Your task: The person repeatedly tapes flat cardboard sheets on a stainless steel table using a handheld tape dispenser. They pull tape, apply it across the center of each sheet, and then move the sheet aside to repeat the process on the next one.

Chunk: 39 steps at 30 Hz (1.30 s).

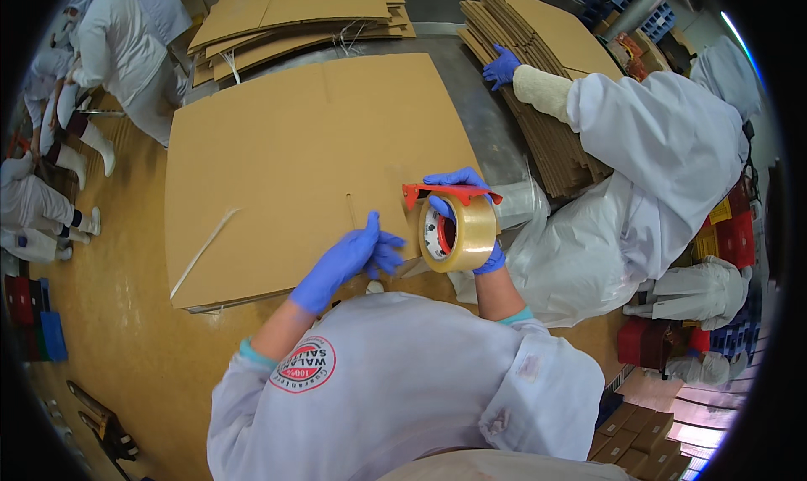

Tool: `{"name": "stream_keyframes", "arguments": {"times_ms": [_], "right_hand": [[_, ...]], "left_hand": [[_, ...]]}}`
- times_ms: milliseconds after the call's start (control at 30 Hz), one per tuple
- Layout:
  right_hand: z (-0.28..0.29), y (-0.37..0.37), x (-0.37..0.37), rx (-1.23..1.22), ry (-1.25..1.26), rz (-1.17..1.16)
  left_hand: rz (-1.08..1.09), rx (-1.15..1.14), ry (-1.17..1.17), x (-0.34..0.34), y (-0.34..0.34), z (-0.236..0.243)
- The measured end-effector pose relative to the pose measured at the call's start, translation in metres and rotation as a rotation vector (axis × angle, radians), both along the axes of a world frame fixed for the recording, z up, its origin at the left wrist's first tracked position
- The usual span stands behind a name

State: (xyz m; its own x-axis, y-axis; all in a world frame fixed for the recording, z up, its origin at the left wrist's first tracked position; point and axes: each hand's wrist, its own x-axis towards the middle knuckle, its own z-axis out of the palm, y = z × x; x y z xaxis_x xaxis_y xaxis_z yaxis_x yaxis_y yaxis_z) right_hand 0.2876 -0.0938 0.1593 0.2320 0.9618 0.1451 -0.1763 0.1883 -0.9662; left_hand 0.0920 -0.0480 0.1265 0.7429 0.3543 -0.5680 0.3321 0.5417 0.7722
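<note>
Right-hand fingers (pixel 458 177) were curled around the tape dispenser (pixel 475 236), beside the right edge of the cardboard (pixel 311 145); left-hand fingers (pixel 386 252) were extended. Judged light but slick, it was best gripped by its stiff frame (pixel 411 196).

From my remote seat this reads as a factory packing floor, maybe food: flattened cardboard boxes (pixel 277 145) piled on a metal table (pixel 477 114), workers (pixel 124 36) in white coats and white boots (pixel 104 155), a co-worker (pixel 656 128) with a blue glove (pixel 502 68) (hygiene crowd, clearly), plus blue plastic pallets (pixel 658 16), a blue crate (pixel 52 336) and stacked brown cartons (pixel 654 431) around the edges. Definitely not somebody's garage lol.
</note>
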Motion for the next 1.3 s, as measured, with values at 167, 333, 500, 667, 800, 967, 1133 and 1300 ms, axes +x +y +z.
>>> {"name": "stream_keyframes", "arguments": {"times_ms": [167, 333, 500, 667, 800, 967, 1133, 1300], "right_hand": [[-0.004, 0.012, 0.008, 0.293, -0.234, 0.079], [-0.015, 0.052, 0.023, 0.514, -0.522, -0.032], [-0.013, 0.116, 0.025, 0.365, -0.157, -0.005], [-0.041, 0.147, 0.028, -0.203, 0.326, 0.112], [-0.041, 0.15, 0.024, -0.178, 0.377, 0.082], [-0.05, 0.15, 0.028, -0.114, 0.285, 0.137], [-0.037, 0.103, 0.026, -0.181, 0.26, 0.123], [-0.042, 0.006, 0.023, -0.055, -0.314, 0.077]], "left_hand": [[0.57, -0.461, -0.615, 0.08, 0.051, -0.012], [0.399, 0.286, -0.428, 0.102, 0.122, -0.003], [0.14, 1.307, -0.127, 0.09, 0.215, 0.004], [0.061, 1.473, 0.638, 0.074, 0.266, -0.03], [0.247, 1.631, 0.371, 0.099, 0.271, -0.041], [-0.049, 1.648, 0.503, 0.152, 0.248, -0.052], [-0.077, 1.689, 0.672, 0.157, 0.245, -0.059], [-0.049, 1.706, 0.745, 0.158, 0.241, -0.06]]}}
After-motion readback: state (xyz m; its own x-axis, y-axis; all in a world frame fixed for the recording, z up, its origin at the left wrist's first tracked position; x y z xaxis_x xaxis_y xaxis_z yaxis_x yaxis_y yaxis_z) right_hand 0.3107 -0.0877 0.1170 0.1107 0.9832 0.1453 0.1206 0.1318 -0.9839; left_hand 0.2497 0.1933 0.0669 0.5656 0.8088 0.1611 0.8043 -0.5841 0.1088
